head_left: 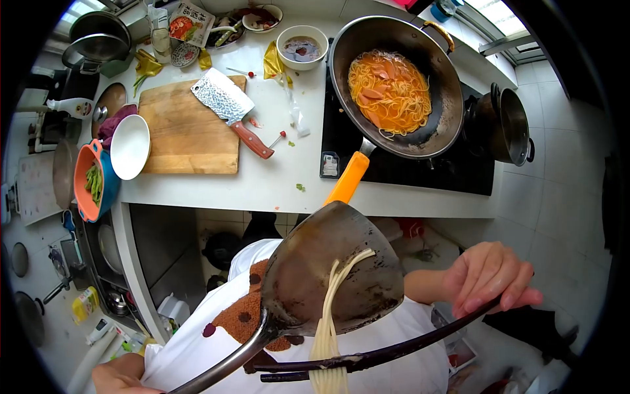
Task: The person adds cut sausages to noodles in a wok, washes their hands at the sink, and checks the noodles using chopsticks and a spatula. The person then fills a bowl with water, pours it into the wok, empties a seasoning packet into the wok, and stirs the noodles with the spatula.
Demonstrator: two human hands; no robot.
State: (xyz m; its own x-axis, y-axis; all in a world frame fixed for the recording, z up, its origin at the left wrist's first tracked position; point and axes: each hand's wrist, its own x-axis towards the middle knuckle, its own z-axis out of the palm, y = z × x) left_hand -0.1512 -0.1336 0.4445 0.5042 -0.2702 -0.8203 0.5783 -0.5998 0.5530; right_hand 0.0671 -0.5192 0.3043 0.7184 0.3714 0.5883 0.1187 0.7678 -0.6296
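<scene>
At the lower left, my left hand (pixel 123 374) is closed around the handle of a metal wok spatula (pixel 308 282), its broad blade raised close to the camera. My right hand (pixel 492 279) grips dark chopsticks (pixel 394 351), which reach leftward in front of my white shirt. A bundle of pale noodles (pixel 326 322) hangs over the chopsticks, its upper strands lying across the spatula blade. Beyond them, a wok (pixel 440 125) with an orange handle sits on the black stove (pixel 394 172). In it are noodles in orange broth (pixel 387 88) with pinkish slices.
A cleaver (pixel 223 98) lies on a wooden cutting board (pixel 187 141), its handle past the edge. Left of it are a white bowl (pixel 130 148) and an orange-and-blue basket (pixel 108 187) with greens. A bowl of dark liquid (pixel 302 49) and a pot (pixel 508 125) flank the wok.
</scene>
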